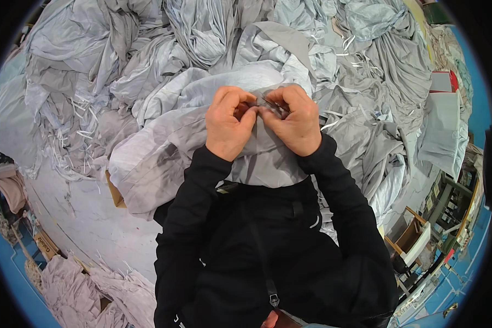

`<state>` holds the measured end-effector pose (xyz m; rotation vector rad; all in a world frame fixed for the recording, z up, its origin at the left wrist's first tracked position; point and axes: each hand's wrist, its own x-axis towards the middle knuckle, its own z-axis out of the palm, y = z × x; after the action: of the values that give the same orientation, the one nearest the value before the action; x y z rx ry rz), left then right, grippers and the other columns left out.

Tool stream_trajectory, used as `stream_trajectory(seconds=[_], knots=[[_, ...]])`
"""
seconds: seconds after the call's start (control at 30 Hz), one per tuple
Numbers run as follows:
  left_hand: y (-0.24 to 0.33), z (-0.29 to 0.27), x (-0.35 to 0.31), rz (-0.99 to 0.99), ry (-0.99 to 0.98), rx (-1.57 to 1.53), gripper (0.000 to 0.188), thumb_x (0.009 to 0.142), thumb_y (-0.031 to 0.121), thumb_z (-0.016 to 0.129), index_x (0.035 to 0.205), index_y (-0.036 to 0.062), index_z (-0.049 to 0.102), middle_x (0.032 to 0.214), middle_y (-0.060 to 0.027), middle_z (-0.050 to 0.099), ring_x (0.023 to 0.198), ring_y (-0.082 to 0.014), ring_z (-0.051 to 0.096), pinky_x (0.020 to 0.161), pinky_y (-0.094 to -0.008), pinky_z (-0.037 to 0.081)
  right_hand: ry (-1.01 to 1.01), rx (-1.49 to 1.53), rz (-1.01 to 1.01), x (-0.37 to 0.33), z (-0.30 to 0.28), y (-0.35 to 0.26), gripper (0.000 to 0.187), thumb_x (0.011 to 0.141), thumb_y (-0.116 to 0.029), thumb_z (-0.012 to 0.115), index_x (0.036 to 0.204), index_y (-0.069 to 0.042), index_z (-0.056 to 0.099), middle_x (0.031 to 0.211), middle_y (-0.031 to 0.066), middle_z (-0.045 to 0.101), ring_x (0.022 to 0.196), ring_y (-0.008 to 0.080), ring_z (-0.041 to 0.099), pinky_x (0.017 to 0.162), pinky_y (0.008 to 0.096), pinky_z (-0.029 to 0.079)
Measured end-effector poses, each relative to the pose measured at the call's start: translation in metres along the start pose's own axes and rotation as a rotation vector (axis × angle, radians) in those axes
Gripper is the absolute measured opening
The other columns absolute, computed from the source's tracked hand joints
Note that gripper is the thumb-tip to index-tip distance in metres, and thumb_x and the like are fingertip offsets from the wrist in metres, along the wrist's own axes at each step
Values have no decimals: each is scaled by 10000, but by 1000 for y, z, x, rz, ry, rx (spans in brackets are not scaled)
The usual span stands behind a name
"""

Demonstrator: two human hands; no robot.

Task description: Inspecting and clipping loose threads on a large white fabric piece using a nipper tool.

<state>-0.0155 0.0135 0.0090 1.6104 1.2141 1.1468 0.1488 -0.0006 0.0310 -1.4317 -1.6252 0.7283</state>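
Observation:
A large grey and pale-blue cloth (175, 131) is gathered in front of me and hangs over the near edge toward my lap. My left hand (227, 121) pinches a bit of it between thumb and fingertips. Close beside it, my right hand (296, 120) is closed on the same spot, its thumb nearly touching the left one. A small dark, thin thing shows at the right fingertips; what it is, I cannot make out. The fingers partly hide the pinched cloth.
Heaps of similar grey cloth (366, 93) with white ties (85, 109) surround the work surface (76, 213). A pale folded bundle (441, 128) and a red-and-white box (444, 82) lie at right. Pinkish cloth (71, 287) is piled lower left; a wooden-edged seat (413, 238) stands lower right.

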Motion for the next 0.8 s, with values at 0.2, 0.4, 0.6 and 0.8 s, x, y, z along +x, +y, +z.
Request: stream_trajectory(seconds=[0.2, 0.4, 0.6, 0.8], knots=[[-13, 4, -3, -49, 39, -169, 219, 754, -116, 655, 934, 2, 617, 993, -74, 592, 720, -139, 641, 640, -261, 516, -9, -322, -123, 4, 2, -4, 186, 739, -60, 758, 865, -23, 627, 843, 119, 629, 687, 293, 622, 598, 363, 500], [-7, 5, -3, -60, 33, -148, 210, 758, -115, 649, 924, 9, 613, 995, -67, 585, 726, -128, 636, 649, -257, 513, -28, -283, -125, 14, -4, 6, 144, 752, -60, 730, 822, -11, 614, 753, 141, 613, 666, 330, 599, 579, 390, 468], [-6, 3, -3, -54, 39, -127, 198, 762, -105, 643, 917, 14, 615, 983, -58, 577, 716, -120, 619, 644, -252, 508, 0, -63, 86, 10, -19, 13, 161, 832, -77, 733, 798, 4, 599, 648, 9, 572, 566, 100, 511, 528, 291, 410], [-4, 4, -3, -50, 43, -147, 188, 765, -101, 639, 912, 14, 617, 984, -63, 574, 712, -125, 616, 641, -257, 507, -22, -135, -12, 6, -12, -1, 156, 805, -63, 773, 866, 13, 651, 718, 17, 630, 643, 62, 560, 584, 226, 457]])
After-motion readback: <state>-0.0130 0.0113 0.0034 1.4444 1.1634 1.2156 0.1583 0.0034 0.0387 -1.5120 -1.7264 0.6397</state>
